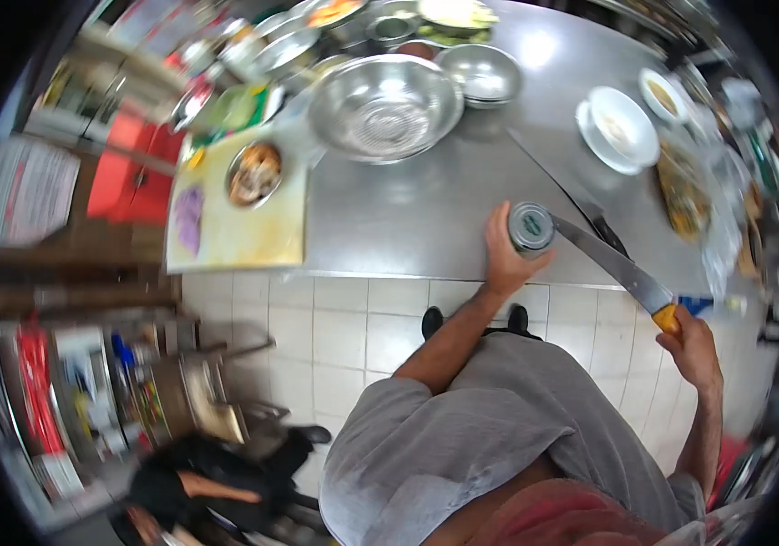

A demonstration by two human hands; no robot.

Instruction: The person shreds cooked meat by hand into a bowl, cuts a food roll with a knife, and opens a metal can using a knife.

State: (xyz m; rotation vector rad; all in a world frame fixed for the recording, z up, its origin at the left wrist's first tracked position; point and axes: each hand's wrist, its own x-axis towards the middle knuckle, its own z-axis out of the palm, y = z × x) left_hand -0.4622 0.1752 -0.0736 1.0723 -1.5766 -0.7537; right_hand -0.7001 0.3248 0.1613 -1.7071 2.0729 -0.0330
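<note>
My left hand (504, 257) is wrapped round a jar (531, 227) with a round metal-coloured lid, near the front edge of the steel table. In my right hand (693, 348) is a large knife (622, 266) by its yellow handle. Its blade slants up and left, with the tip at the rim of the lid; whether it touches I cannot tell. Just beyond, a steel tool with a black handle (606, 235), its long blade narrow, lies on the table. What the jar holds is hidden.
A large steel bowl (385, 109) and smaller bowls (480, 75) stand at the back. To the left, a cutting board (282, 223) bears a bowl of food (254, 175). White bowls (623, 127) and plastic bags (724, 200) are on the right. Another person (217, 482) is behind, lower left.
</note>
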